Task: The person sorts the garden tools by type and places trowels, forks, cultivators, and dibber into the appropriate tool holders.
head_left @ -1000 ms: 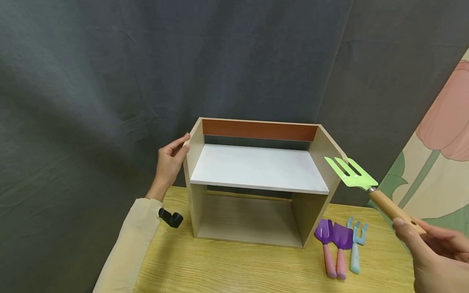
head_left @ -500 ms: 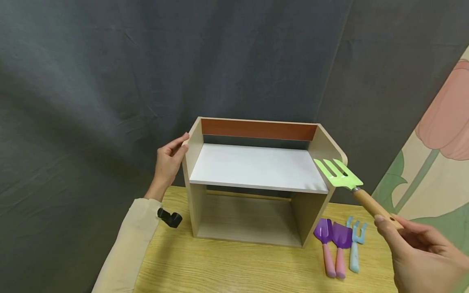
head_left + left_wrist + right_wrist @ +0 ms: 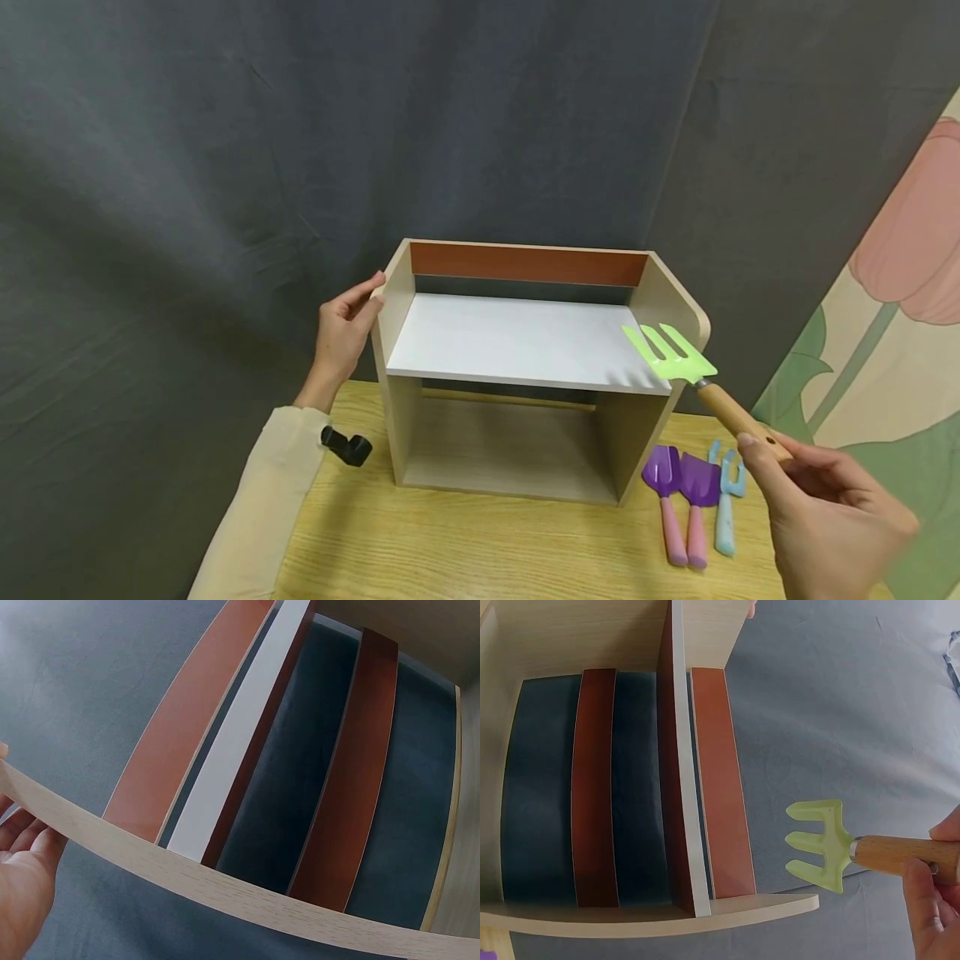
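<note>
A small wooden shelf unit (image 3: 525, 342) with a white middle board stands on the table. My left hand (image 3: 342, 337) pinches the upper front edge of its left side panel between thumb and fingers; the left wrist view shows that panel edge (image 3: 135, 851) running out from the hand. With thumb and fingers, my right hand (image 3: 828, 508) grips the wooden handle end of a green garden hand fork (image 3: 675, 358). The fork's three tines point left, above the right front corner of the white board, with a shadow on the board below. In the right wrist view the fork (image 3: 821, 844) is apart from the shelf.
Two purple trowels (image 3: 662, 471) with pink handles and a light blue hand fork (image 3: 725, 512) lie on the yellow wood-grain table (image 3: 450, 550) right of the shelf. A grey curtain (image 3: 480, 125) hangs behind, and a tulip-patterned cloth (image 3: 900, 275) is at the right.
My right hand has moved left with the green hand fork, from outside the right side panel to over the white board. My left hand stays on the left panel.
</note>
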{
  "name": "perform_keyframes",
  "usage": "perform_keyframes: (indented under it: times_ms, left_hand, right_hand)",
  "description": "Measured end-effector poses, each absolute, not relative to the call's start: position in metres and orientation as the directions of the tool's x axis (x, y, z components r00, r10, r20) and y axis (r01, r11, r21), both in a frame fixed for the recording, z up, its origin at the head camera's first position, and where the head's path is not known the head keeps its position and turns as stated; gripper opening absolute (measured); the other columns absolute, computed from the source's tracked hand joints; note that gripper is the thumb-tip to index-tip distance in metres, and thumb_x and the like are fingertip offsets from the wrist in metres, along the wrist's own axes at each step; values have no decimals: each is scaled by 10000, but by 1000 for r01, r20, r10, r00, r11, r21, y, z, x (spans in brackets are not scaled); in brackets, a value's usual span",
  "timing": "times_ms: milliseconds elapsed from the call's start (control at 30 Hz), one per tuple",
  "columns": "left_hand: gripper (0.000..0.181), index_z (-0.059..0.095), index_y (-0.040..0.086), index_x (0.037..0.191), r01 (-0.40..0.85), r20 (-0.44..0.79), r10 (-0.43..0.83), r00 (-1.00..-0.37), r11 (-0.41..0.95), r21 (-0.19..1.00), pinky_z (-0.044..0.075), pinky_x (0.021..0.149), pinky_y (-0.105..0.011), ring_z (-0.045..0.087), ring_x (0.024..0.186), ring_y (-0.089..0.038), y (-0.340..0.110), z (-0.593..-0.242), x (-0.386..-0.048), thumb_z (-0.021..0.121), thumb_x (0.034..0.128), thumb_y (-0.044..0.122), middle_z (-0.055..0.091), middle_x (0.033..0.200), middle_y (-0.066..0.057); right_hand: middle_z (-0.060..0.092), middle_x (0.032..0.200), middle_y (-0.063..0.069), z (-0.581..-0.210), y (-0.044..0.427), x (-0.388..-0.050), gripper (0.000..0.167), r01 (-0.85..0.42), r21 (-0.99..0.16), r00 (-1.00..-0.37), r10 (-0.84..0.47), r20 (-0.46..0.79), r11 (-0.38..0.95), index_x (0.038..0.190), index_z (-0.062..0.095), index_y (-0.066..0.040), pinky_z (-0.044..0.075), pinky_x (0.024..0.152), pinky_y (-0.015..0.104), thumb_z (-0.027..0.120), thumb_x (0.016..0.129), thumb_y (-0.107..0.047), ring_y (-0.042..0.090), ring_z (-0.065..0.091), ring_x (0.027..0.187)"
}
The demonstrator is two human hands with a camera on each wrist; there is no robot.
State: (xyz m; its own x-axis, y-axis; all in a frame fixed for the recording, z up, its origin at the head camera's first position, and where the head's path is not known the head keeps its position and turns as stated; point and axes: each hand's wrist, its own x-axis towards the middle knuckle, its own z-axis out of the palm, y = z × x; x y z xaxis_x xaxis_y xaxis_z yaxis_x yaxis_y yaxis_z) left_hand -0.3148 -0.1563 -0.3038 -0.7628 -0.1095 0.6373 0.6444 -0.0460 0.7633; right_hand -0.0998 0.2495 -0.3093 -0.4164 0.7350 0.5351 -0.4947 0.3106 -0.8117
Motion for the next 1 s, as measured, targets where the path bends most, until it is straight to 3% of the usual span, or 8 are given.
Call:
perform_keyframes:
  times_ms: [267, 600, 1000]
  left_hand:
    - [316, 590, -131, 1226, 642, 635, -110, -765, -46, 765, 446, 951, -260, 522, 1233, -250, -157, -303, -314, 582, 913, -82, 575, 1280, -219]
    - [317, 591, -130, 1225, 644, 635, -117, -763, -52, 764, 451, 942, -253, 526, 1229, -247, -157, -305, -315, 581, 911, -84, 578, 1279, -216]
    - [312, 598, -129, 1218, 648, 639, -123, -759, -48, 760, 452, 940, -254, 535, 1217, -241, -156, -304, -315, 583, 910, -87, 583, 1272, -214]
  right_hand:
    - [678, 620, 67, -312, 245, -104, 253, -565, -789, -429, 731, 531, 241, 847, 662, 218, 460, 484, 129, 807, 652, 148, 95, 599, 465]
    - [676, 618, 63, -318, 241, -109, 246, -560, -788, -414, 736, 536, 258, 847, 667, 209, 465, 488, 130, 805, 657, 137, 92, 596, 469]
    - [686, 670, 128, -323, 233, -119, 250, -733, -632, -343, 666, 663, 251, 811, 609, 280, 515, 544, 173, 774, 649, 185, 119, 635, 514]
